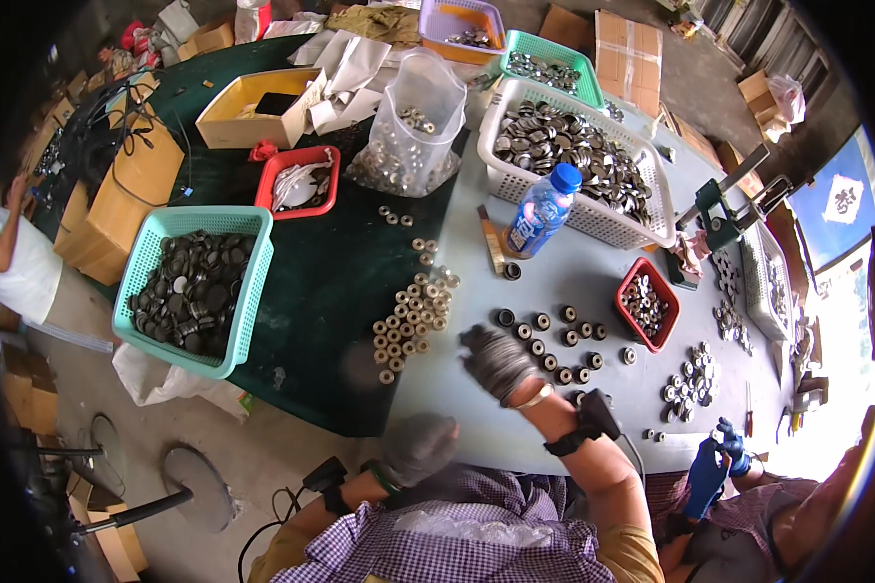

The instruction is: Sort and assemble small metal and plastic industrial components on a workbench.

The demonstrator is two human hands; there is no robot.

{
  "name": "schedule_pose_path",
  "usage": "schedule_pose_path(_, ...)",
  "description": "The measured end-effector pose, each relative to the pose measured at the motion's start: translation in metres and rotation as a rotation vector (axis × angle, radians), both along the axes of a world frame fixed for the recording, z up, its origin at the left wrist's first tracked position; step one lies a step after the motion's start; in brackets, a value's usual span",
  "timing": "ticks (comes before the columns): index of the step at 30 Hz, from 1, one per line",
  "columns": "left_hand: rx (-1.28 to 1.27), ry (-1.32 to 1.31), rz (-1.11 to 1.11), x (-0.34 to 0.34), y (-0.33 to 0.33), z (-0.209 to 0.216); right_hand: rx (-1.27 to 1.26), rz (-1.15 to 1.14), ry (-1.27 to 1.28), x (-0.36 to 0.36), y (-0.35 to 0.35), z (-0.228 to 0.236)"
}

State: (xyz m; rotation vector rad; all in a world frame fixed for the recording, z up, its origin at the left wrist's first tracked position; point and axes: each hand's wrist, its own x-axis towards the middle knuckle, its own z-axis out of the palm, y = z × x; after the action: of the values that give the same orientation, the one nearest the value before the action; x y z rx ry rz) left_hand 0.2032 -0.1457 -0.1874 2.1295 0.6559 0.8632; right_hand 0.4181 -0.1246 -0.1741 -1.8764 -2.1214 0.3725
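Note:
My left hand point(419, 450), in a grey work glove, is held low in front of my lap at the table's near edge. Its fingers look curled in, and whatever they may hold is hidden. My right hand point(498, 363), gloved in grey too, reaches over the table, back upward and blurred; its fingertips are hard to make out. Just beyond and to its right lie several dark-rimmed round metal parts point(550, 362). To its left, pale ring-shaped parts point(395, 325) are gathered in a cluster on the dark green cover.
A teal basket point(131, 328) of dark discs stands left. A white basket point(659, 209) of metal discs, a blue-capped bottle point(540, 222) and a red tray point(664, 333) of small parts are ahead. At right are a green hand press point(717, 216) and a co-worker's blue-gloved hand point(707, 483).

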Motion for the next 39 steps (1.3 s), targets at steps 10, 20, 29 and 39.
schedule_pose_path(10, 0.221, 0.098, -0.249, -0.003, -0.013, -0.006, 0.057, 0.185, 0.402, -0.1, 0.018, -0.086)
schedule_pose_path(20, 0.098, -0.127, -0.28, 0.005, -0.009, -0.009, -0.086, 0.018, 0.13, -0.008, -0.039, -0.02)
schedule_pose_path(29, 0.1, -0.065, -0.265, 0.005, -0.008, -0.012, -0.008, -0.246, -0.109, 0.066, 0.002, 0.007)
schedule_pose_path(39, 0.145, -0.05, -0.233, 0.003, -0.006, -0.008, -0.115, -0.164, -0.181, 0.063, 0.018, 0.015)
